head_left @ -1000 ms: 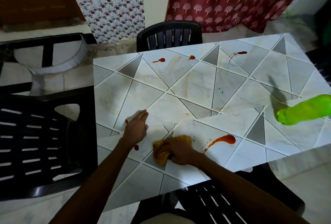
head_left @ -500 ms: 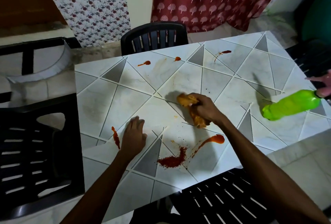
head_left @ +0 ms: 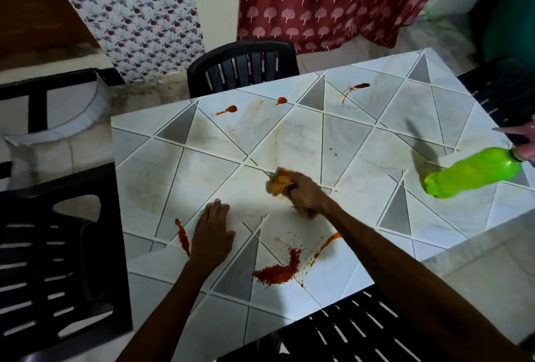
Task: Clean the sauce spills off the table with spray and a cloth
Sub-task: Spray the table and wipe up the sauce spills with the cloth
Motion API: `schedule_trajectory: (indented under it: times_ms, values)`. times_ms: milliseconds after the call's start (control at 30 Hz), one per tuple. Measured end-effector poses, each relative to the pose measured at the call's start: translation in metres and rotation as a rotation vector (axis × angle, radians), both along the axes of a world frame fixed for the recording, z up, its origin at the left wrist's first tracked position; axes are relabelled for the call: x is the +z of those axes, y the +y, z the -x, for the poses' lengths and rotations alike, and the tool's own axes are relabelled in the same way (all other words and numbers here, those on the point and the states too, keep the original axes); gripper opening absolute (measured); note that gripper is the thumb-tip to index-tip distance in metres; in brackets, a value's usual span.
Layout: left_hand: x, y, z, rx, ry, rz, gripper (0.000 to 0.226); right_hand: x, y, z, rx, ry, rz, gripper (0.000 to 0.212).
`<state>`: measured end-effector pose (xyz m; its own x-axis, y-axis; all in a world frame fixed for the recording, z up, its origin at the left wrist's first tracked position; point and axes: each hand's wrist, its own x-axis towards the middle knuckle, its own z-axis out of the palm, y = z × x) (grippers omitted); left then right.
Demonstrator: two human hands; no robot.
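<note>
My right hand (head_left: 305,195) grips a bunched orange cloth (head_left: 279,184) and presses it on the middle of the white tiled table (head_left: 202,167). My left hand (head_left: 212,231) lies flat on the table, fingers apart, beside a red sauce streak (head_left: 183,237). A large smeared red spill (head_left: 279,270) sits near the front edge, below the cloth, with an orange streak (head_left: 328,241) partly hidden by my right forearm. Small sauce spots lie at the far side (head_left: 227,110), (head_left: 280,100), (head_left: 357,88). A green bottle (head_left: 474,175) hangs tilted over the right side, held at its neck by another person's hand (head_left: 524,143).
Black plastic chairs stand around the table: one at the far side (head_left: 243,65), one on the left (head_left: 55,257), one at the near edge (head_left: 356,330), one at the far right (head_left: 500,86). Patterned curtains hang behind.
My right hand carried the cloth from the table's near edge up to the middle, leaving a smeared spill behind. The view shifted left. My left hand stayed flat on the table.
</note>
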<state>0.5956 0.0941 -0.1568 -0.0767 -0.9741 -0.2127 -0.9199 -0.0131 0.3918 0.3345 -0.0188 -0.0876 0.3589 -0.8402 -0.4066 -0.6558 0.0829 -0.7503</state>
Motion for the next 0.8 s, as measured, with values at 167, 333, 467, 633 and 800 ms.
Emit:
schedule_trajectory:
  times_ms: [167,333,467,633,800]
  values:
    - [0.001,0.001,-0.002,-0.016,0.032,0.014,0.073,-0.017,0.081,-0.011,0.207,0.219,-0.024,0.05]
    - [0.011,-0.002,0.005,-0.006,0.01,0.011,0.067,-0.019,0.126,-0.012,0.272,0.187,-0.133,0.068]
    - [0.017,0.0,0.009,-0.003,-0.048,-0.002,0.066,-0.01,0.129,-0.002,0.201,0.099,-0.145,0.058]
    - [0.025,-0.01,0.022,0.059,-0.022,-0.021,0.059,0.03,0.102,0.025,-0.128,-0.079,-0.119,0.046]
    - [0.04,-0.032,0.065,-0.064,0.089,0.031,0.058,0.05,0.067,0.079,-0.4,-0.164,-0.028,0.031]
